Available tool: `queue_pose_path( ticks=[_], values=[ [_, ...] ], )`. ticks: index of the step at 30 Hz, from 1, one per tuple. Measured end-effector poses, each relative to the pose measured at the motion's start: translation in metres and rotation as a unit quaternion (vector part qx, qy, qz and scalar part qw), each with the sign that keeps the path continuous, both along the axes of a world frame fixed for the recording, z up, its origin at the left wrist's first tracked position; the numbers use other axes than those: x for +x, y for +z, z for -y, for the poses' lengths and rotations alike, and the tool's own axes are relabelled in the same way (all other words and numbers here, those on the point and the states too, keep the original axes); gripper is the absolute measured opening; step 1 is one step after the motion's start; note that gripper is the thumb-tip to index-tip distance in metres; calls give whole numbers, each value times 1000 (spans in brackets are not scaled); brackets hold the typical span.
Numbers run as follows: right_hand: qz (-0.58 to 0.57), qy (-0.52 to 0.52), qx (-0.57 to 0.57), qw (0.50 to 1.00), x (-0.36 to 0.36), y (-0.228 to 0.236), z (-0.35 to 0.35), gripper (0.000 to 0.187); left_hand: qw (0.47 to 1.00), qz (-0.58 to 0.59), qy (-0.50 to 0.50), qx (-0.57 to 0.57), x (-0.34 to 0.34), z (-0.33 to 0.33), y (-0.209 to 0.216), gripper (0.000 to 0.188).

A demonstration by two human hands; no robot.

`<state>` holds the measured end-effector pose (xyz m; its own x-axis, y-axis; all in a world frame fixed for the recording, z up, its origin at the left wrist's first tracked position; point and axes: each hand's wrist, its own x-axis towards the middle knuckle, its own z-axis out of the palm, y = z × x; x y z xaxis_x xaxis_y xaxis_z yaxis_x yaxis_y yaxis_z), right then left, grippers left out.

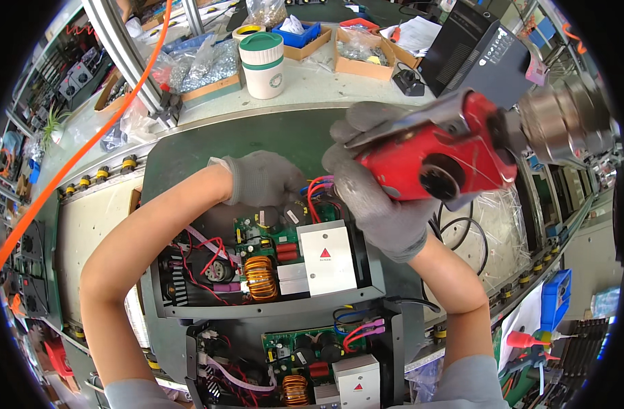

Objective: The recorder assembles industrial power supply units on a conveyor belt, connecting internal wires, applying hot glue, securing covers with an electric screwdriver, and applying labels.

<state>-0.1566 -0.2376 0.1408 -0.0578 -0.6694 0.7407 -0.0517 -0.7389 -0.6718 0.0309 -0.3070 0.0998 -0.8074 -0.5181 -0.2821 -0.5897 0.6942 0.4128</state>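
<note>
In my right hand [377,194], gloved in grey, is a red power tool [431,160] with a metal cylinder at its right end. The tool is raised above the far right corner of an open metal chassis [216,310]. My left hand [265,178], also gloved, is closed at the far edge of the same chassis, beside red and blue wires [317,194]. Whatever its fingers hold is hidden. Inside the chassis are a green circuit board [247,235], a copper coil [260,278] and a white metal cover [328,258] with a red warning triangle.
A second open chassis [358,382] stands nearer to me. Behind the dark green mat [189,146] are a white cup with a green lid [262,68], parts boxes [363,54] and a black computer case [472,58]. An orange hose [87,146] crosses at left; black cables [486,249] lie right.
</note>
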Motion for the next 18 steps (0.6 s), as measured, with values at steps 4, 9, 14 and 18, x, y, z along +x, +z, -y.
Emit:
queue_pose_path(
  ticks=[4, 9, 14, 18],
  values=[
    [-7, -3, -13, 1000, 3, -2, 4, 30, 999, -52, 11, 0, 3, 4, -15, 25],
    [-4, 13, 0, 1000, 10, 3, 10, 27, 998, -68, 3, -15, 2, 1, -11, 28],
    [-50, 21, 40, 998, 9, 13, 11, 31, 999, -1, 49, 19, -2, -8, 12, 31],
    [-76, 14, 84, 993, 5, 12, 14, 33, 999, -15, 42, 9, -4, -12, 22, 29]
  ],
)
